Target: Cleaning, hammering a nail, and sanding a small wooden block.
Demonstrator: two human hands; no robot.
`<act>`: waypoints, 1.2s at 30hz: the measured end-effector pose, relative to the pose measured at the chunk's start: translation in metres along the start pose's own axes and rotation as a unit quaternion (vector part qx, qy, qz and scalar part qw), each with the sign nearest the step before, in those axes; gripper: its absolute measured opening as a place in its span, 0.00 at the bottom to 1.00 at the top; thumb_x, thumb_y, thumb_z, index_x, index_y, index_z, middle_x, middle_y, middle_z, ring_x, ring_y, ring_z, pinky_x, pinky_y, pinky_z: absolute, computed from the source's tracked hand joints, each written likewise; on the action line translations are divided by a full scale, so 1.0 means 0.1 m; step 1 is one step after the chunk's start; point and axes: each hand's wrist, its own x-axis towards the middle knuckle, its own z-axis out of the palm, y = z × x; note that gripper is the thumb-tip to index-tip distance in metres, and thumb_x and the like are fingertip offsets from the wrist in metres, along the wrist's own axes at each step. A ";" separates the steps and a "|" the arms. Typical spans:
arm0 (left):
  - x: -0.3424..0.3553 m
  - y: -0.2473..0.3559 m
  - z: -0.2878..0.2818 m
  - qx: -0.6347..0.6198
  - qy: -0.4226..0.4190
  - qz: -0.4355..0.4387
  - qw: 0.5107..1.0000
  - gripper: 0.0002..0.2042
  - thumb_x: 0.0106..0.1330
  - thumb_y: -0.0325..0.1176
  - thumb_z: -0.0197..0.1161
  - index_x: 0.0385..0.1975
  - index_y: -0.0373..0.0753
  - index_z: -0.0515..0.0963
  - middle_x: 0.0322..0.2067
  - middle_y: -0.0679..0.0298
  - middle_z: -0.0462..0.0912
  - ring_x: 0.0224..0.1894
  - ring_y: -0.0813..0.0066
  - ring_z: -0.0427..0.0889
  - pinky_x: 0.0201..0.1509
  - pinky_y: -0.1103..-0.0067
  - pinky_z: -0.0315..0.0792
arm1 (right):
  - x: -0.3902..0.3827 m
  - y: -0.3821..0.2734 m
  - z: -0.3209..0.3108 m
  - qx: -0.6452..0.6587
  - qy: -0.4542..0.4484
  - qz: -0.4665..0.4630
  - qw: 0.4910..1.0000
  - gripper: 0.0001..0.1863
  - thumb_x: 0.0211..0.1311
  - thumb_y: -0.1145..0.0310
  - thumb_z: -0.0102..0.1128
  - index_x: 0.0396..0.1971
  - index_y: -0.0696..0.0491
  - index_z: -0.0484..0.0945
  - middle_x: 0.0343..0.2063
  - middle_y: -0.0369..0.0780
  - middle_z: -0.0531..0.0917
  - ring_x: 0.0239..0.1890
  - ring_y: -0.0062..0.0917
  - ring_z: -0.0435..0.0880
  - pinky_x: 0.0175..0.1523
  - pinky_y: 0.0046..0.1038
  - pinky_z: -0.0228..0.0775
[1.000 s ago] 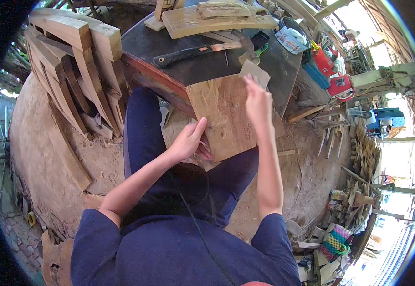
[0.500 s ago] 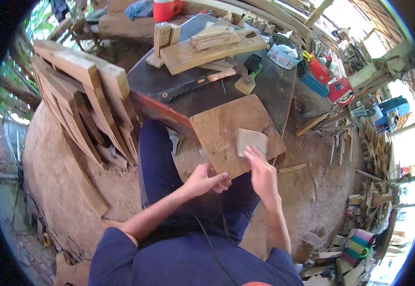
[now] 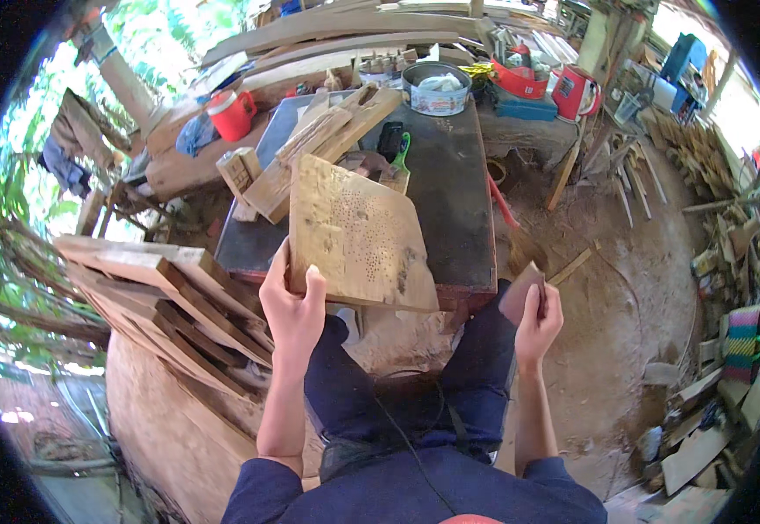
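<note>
My left hand [image 3: 294,304] grips a wooden board [image 3: 358,240] by its lower left corner, thumb on the face turned toward me. Small dark dots or holes cover much of that face, and its right side is uneven. Held up at a tilt, the board is in front of the table. Away to the right, over my knee, my right hand [image 3: 539,330] pinches a folded piece of sandpaper [image 3: 519,293], apart from the board. Behind the board a green-handled brush [image 3: 403,150] shows only in part.
The dark table [image 3: 454,201] bears rough wood pieces [image 3: 336,131] and a round tin [image 3: 436,90]. A red jug [image 3: 231,115] is at the far left. Cut timber frames [image 3: 161,275] lean at my left. A red kettle [image 3: 574,92] and a blue box [image 3: 524,106] sit beyond the table.
The sandpaper has left the board's face and moved right with my right hand. My left hand has raised and turned the board, showing a dotted face. The view has shifted.
</note>
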 end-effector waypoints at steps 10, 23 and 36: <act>0.15 0.46 0.61 0.051 -0.019 0.069 0.996 0.27 0.63 0.26 0.63 0.63 0.23 0.73 0.40 0.49 0.88 0.42 0.76 0.86 0.47 0.75 0.80 | 1.07 -1.55 1.33 0.103 -0.233 -0.441 0.861 0.13 0.73 0.72 0.57 0.53 0.57 0.81 0.47 0.48 0.86 0.48 0.45 0.86 0.54 0.40 0.78; 0.25 0.47 0.66 0.130 -0.045 0.141 0.980 0.13 0.65 0.30 0.68 0.43 0.27 0.80 0.26 0.50 0.86 0.26 0.63 0.88 0.34 0.74 0.77 | 1.57 -1.53 1.75 0.067 -0.393 -0.425 0.813 0.17 0.73 0.59 0.56 0.29 0.55 0.82 0.35 0.40 0.84 0.45 0.39 0.82 0.59 0.40 0.70; 0.41 0.20 0.56 0.123 -0.085 0.158 0.976 0.08 0.67 0.28 0.68 0.35 0.27 0.81 0.20 0.60 0.82 0.22 0.83 0.76 0.27 0.77 0.72 | 1.22 -1.55 1.67 0.035 -0.275 -0.520 0.808 0.20 0.73 0.54 0.52 0.28 0.55 0.78 0.30 0.44 0.81 0.43 0.42 0.80 0.56 0.43 0.69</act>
